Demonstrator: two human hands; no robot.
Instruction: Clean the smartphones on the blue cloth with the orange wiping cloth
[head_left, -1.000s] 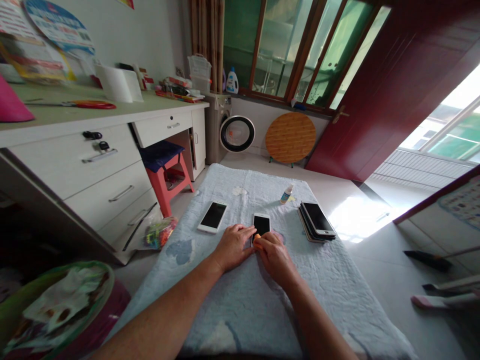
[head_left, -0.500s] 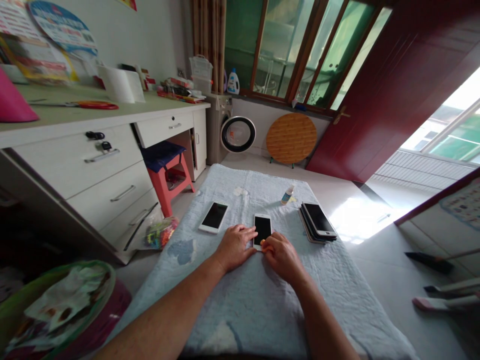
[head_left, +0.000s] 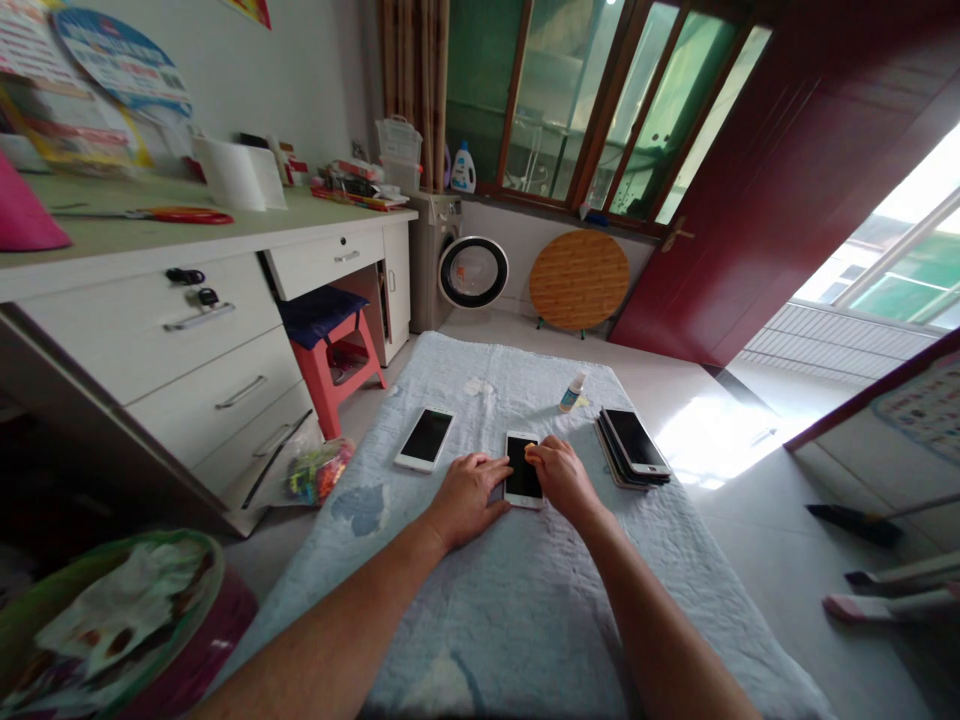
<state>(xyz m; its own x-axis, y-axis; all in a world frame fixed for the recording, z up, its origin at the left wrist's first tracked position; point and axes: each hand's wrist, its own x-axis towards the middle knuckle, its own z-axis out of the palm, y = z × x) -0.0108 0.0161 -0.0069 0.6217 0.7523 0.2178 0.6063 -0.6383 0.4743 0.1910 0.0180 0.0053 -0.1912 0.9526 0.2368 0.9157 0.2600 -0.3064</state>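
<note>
A white smartphone (head_left: 523,484) with a dark screen lies flat on the cloth-covered table, between my hands. My left hand (head_left: 466,500) rests at its left side, fingers stretched out and fingertips touching its edge, thumb near the lower corner. Over the upper right of the screen, my right hand (head_left: 564,480) is closed on a small orange cloth-like piece (head_left: 531,454), mostly hidden by the fingers. Another white smartphone (head_left: 425,440) lies to the left, screen up. On the right is a stack of phones (head_left: 634,445), a white-framed one on top. A small spray bottle (head_left: 572,391) stands behind.
A pale blue patterned cloth (head_left: 517,620) covers the table. To the left are a white drawer desk (head_left: 210,370), a red stool (head_left: 337,360) and a waste bin (head_left: 225,590). A washing machine (head_left: 431,260) with its door open and a round wooden tabletop (head_left: 580,280) stand beyond.
My right hand has moved up the phone with the orange piece, from the bottom edge to the upper right of the screen. My left hand stays at the phone's left side.
</note>
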